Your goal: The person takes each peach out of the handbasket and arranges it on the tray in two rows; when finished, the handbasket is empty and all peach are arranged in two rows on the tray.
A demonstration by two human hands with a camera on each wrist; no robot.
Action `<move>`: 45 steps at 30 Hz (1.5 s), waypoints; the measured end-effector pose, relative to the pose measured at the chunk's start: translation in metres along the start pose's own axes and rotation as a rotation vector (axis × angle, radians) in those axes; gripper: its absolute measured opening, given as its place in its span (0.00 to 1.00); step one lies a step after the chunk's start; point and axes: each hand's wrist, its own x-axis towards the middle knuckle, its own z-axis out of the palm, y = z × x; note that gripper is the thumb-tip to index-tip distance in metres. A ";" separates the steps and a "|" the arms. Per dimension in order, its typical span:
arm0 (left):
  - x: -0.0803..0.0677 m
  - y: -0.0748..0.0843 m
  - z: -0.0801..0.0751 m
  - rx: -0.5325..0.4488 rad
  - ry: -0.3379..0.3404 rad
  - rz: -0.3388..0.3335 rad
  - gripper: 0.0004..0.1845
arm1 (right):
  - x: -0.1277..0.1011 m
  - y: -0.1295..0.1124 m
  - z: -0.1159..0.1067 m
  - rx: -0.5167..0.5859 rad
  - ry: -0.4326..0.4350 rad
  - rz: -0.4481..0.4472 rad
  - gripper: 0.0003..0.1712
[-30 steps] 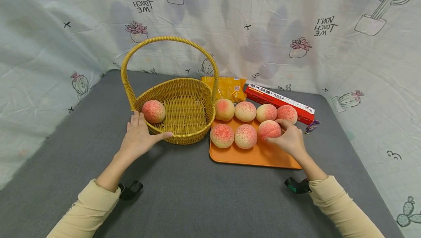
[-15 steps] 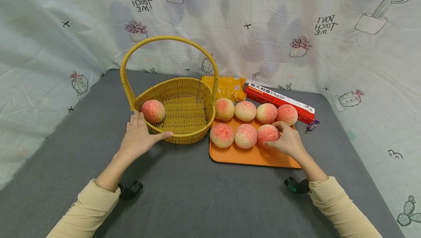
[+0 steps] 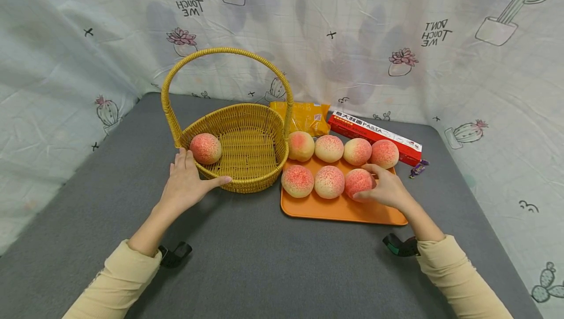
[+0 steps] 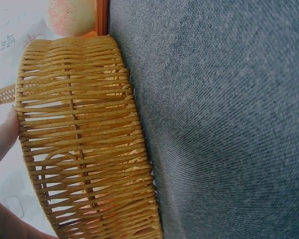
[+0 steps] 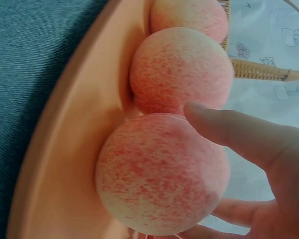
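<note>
Both hands are at work: the right hand (image 3: 387,189) curls its fingers and thumb round a peach (image 3: 359,183) at the right end of the near row on the orange tray (image 3: 343,210), and the left hand (image 3: 185,184) lies with straight, spread fingers against the near wall of the wicker basket (image 3: 246,182), thumb along its base. Bare grey bench (image 3: 264,260) stretches from both wrists to the near edge. Beyond the left fingers, one peach in the basket (image 3: 205,148) lies against its left wall. Left of the right hand, two more peaches sit touching; four stand in the far row. Past the tray lie a red pasta box (image 3: 374,133) and a yellow packet (image 3: 304,116). A second ago the held peach was raised; now it rests on the tray.
</note>
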 end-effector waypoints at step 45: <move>-0.002 -0.003 0.006 0.001 0.047 0.001 0.67 | 0.061 -0.179 0.026 0.279 -0.033 -0.420 0.41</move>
